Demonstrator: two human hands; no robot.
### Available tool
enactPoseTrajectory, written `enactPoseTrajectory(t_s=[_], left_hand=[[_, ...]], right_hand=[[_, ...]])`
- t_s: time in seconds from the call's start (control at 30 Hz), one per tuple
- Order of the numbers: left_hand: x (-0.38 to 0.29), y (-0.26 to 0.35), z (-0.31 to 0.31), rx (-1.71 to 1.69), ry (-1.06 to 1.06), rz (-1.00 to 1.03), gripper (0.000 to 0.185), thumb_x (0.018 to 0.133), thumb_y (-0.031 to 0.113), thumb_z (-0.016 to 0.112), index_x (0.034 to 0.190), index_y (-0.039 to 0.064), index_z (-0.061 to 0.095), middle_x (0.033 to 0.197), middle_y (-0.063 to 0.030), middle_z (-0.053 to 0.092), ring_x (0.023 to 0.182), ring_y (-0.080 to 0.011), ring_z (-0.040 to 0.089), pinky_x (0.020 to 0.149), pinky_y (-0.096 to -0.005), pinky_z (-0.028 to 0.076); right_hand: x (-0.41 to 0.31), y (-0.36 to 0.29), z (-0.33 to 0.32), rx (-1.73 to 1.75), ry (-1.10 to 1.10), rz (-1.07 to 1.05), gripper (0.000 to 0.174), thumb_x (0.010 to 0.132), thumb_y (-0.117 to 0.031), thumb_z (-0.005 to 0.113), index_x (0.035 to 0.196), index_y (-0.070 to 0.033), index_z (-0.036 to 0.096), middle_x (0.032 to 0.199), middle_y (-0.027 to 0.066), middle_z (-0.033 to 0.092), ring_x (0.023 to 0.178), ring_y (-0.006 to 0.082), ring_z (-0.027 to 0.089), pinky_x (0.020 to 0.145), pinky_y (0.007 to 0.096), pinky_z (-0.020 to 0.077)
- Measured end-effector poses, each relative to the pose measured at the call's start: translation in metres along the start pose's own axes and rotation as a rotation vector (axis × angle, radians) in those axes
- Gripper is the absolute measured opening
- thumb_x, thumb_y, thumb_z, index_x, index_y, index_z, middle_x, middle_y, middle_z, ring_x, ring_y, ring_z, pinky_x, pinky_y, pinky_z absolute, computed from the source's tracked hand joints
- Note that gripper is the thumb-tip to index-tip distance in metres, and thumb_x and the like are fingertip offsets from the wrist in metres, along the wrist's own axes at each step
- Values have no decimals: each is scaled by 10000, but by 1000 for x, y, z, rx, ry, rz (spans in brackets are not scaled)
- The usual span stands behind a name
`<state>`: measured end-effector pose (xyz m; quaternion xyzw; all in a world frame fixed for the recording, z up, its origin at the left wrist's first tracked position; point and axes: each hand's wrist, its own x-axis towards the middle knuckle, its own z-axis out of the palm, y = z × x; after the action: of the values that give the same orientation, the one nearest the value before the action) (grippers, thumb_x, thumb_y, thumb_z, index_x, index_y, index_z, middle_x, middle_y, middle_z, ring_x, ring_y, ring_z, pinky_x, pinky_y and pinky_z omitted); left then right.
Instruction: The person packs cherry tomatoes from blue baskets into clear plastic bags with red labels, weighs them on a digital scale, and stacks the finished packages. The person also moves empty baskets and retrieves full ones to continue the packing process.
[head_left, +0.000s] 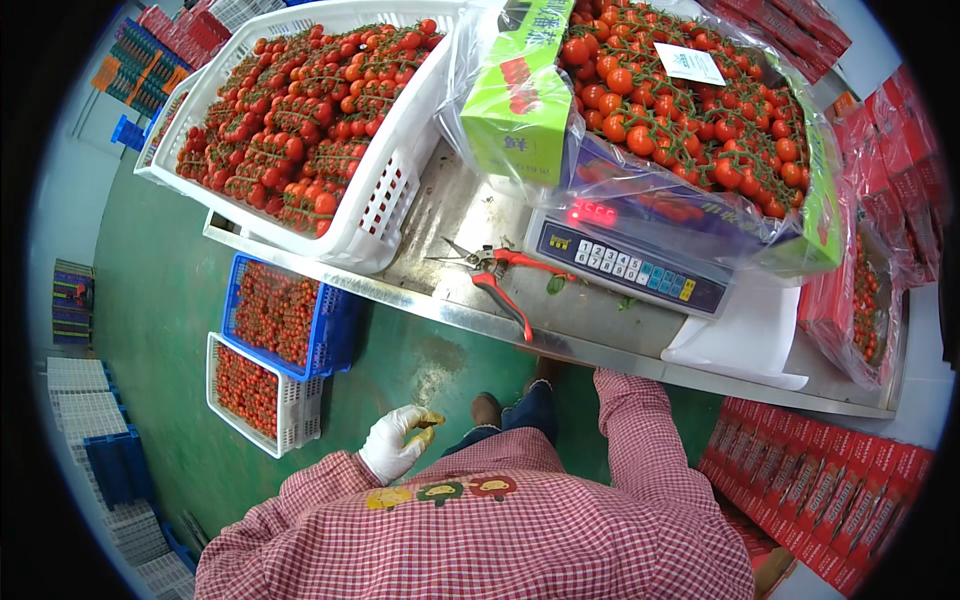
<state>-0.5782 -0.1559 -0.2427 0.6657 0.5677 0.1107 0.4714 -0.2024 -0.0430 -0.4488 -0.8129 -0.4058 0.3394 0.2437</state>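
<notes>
My left hand (397, 444), in a white glove with yellowed fingertips, hangs by my side below the table, its fingers loosely curled and apart with nothing between them. My right hand is out of view; that sleeve runs under the table's edge. Before me, a green and purple carton (517, 112) of vine tomatoes (675, 112), wrapped in clear plastic film, rests on a digital scale (630, 262) with a lit red display. A white packet (689, 64) lies on the tomatoes. Left of the scale, red-handled pruning shears (491, 270) lie with blades spread on the metal table (457, 202).
A large white crate (390, 202) of vine tomatoes stands at the table's left. Below it on the floor are a blue crate (334, 330) and a white crate (304, 420) of tomatoes. A paper sheet (742, 330), another tomato carton (825, 300) and stacked red cartons (817, 480) are at right.
</notes>
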Motion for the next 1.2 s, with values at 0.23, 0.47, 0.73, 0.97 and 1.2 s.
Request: enactPoseTrajectory(t_s=[0.23,0.47,0.73,0.97,1.2], left_hand=[[-13,-23,10,-219,151,-92,247,861,41,585,1104,22,624,1014,-105,628,938,-227,606,870,-323,483],[15,-7,-11,-676,366,-51,729,912,340,618,1461,14,267,1453,-198,367,1342,-296,372,1110,-403,285],[94,212,-88,-1003,13,417,491,861,153,653,1288,-47,514,1211,-119,618,1113,-224,587,982,-359,450],[235,326,-133,-517,416,427,743,752,74,733,1399,-32,383,1139,-156,629,994,-238,630,903,-307,499],[253,331,-140,209,469,605,718,758,-112,529,1431,109,411,1029,-159,656,872,-242,668,795,-302,522]], right_hand=[[-90,-60,-16,-375,-270,-365,175,883,-105,545,996,-29,656,1027,196,644,936,345,617,821,415,495],[-190,-177,-238,341,-1000,-1053,180,849,-129,687,989,-16,673,979,143,671,927,306,652,805,379,507],[-99,-222,-405,840,-292,-829,353,883,-49,658,1216,24,568,1118,95,662,987,182,637,852,321,517],[62,-227,-426,437,9,-526,487,861,-35,625,1321,26,478,1020,102,660,878,169,645,788,271,514],[23,-307,-452,-418,438,-446,703,794,-150,732,1403,-11,409,1139,207,611,1057,338,592,949,401,464]])
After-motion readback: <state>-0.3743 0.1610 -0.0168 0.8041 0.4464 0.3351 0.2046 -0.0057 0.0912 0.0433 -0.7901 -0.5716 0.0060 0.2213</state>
